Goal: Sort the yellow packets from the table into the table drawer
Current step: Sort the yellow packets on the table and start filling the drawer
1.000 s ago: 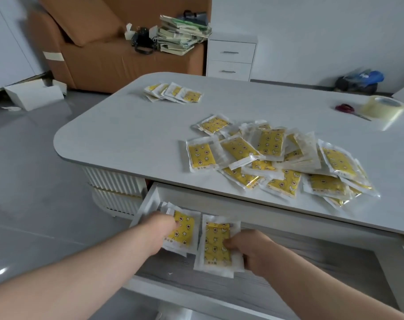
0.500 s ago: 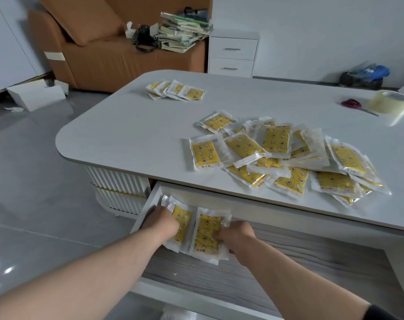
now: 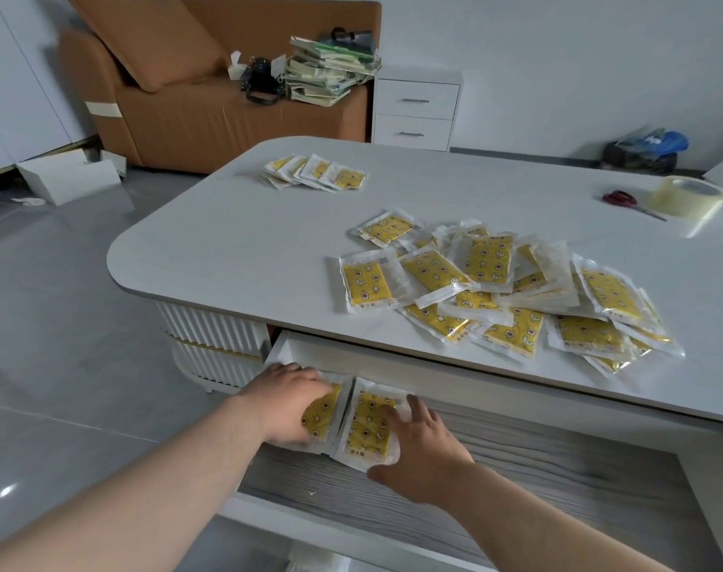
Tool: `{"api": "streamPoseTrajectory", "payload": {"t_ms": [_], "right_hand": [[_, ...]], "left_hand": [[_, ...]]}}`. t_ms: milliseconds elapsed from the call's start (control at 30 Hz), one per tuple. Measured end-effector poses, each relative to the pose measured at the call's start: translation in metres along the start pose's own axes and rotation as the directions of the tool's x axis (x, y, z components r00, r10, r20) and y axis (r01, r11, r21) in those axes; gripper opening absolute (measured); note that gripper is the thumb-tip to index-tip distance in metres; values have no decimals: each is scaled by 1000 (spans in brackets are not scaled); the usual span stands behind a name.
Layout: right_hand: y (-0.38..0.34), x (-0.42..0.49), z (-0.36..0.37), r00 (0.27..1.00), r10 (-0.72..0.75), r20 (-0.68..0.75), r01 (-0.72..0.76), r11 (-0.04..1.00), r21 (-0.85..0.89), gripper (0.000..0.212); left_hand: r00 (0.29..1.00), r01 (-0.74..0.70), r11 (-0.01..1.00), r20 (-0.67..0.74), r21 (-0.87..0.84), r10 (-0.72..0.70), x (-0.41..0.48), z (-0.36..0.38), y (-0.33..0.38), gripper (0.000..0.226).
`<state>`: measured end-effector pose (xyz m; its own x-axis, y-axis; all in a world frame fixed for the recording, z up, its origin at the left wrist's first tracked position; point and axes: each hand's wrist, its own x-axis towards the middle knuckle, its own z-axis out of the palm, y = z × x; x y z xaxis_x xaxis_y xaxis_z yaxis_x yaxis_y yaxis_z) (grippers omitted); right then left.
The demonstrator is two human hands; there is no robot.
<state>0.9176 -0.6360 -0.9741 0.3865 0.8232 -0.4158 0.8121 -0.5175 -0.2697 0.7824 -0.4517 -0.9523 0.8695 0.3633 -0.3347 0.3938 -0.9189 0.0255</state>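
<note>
A: Hand status?
B: Left hand (image 3: 287, 400) lies flat on the left drawer packet (image 3: 326, 409). Right hand (image 3: 421, 452), fingers spread, lies flat on the right drawer packet (image 3: 366, 429). Neither grips.
A: Packet locations?
B: Two side by side in the open drawer (image 3: 537, 460). Main pile (image 3: 488, 262) on the worktop (image 3: 236, 249) beyond. Small stack (image 3: 314, 173) near the far edge.

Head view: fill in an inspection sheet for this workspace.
Surface: white table, drawer pulled open.
Job's things: large pile of yellow packets and small far stack on the table; left stack and right stack in the drawer.
Clutter: red scissors, tape roll.
Hands: left hand rests on left stack; right hand, fingers spread, touches right stack.
Cables: nothing seen.
Surroundings: brown sofa, books, white cabinet.
</note>
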Motion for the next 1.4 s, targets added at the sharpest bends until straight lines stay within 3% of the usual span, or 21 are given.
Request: {"api": "streamPoseTrajectory", "payload": {"t_ms": [67,167,800,933,1167,1267,1333,1400], "right_hand": [[-2,0,3,999,-33,29,35,997,-72,100],[2,4,6,999,-28,25,31,992,-120,102],[4,14,5,998,-34,-47,31,998,-58,95],[4,15,3,989,-36,-141,37,999,2,78],[-3,18,8,987,-7,-159,4,1000,-21,73],[-5,17,8,984,105,-146,-77,979,189,68],[-8,17,3,957,253,-144,-159,868,470,57],[-11,18,-1,933,345,-100,-206,741,639,52]], "left_hand": [[994,-31,994,103,103,20,-1,0,0,106],[992,-60,981,116,187,39,1,3,6,119],[996,-13,986,91,166,-2,5,10,5,106],[999,-11,985,45,172,4,4,7,4,93],[998,0,985,56,174,-10,4,6,5,95],[999,10,988,47,152,-17,6,6,4,98],[998,12,990,51,143,-20,5,6,3,104],[997,16,988,68,155,-27,4,5,4,111]]}}
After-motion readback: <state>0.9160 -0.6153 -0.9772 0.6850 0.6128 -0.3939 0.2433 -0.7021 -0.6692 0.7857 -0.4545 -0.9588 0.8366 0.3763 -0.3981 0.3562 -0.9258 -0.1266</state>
